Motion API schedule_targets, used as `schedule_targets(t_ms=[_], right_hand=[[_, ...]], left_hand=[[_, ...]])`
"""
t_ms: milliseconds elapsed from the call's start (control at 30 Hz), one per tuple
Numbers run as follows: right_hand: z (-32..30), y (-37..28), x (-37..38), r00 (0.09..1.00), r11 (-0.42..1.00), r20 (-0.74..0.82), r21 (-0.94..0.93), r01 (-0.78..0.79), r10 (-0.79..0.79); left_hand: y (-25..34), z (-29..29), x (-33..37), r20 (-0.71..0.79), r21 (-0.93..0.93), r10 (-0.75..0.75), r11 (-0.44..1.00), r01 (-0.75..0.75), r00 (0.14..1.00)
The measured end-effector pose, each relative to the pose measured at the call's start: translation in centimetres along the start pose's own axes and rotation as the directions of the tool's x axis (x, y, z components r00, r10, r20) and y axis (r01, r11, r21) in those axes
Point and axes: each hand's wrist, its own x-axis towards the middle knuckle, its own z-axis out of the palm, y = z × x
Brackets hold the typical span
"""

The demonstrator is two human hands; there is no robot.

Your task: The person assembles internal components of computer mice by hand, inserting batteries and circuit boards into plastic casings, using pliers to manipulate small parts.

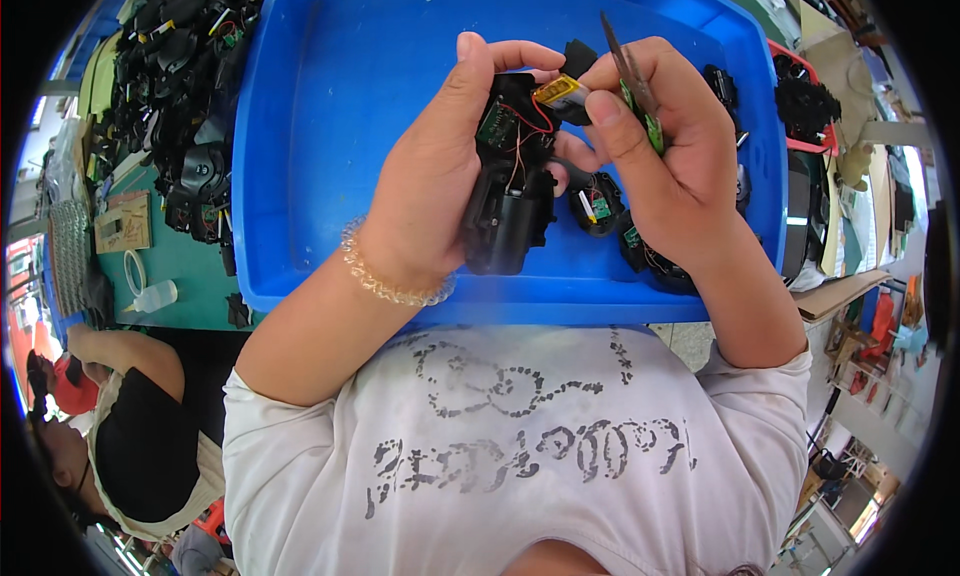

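My left hand (425, 166) is closed around a black plastic housing (505, 211) above the blue tray. A small green circuit board (494, 126) sits in its upper part, with thin red and pale wires running from it. Between the thumb and finger of my right hand (685, 166) is a small silvery pouch battery (562, 91) with yellow tape at one end; a red wire reaches it. The same hand also holds metal snips (638, 84) with green on the handles, blades pointing up and away. A black flap (578, 59) shows just behind the battery.
The blue tray (330, 281) holds several black housings with green boards, one (597, 204) below my right hand. A large heap of black parts (185, 86) lies left, near a tape roll (135, 272) and a bottle (155, 296). A red basket (833, 136) stands right; another person (140, 446) sits lower left.
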Motion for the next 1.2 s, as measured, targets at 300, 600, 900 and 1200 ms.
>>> schedule_targets(t_ms=[300,600,900,1200], right_hand=[[1.1,0.1,-0.3,0.997,0.995,-0.048,-0.068,-0.068,0.065],[1.3,1.9,0.0,0.987,0.908,0.016,-0.390,0.151,-0.157],[-0.3,0.6,0.7,0.972,0.954,0.232,-0.295,0.047,0.024],[-0.9,-0.1,1.1,0.977,0.948,0.212,-0.308,0.075,-0.008]], left_hand=[[-0.3,0.2,-0.4,-0.016,-0.062,-0.028,0.998,0.027,0.999],[-0.5,0.6,-0.7,-0.090,-0.013,0.086,0.996,-0.088,0.992],[-0.8,0.5,-0.4,-0.112,0.152,0.094,0.985,-0.076,0.989],[-0.4,0.4,-0.5,0.029,0.108,0.077,0.991,-0.080,0.997]])
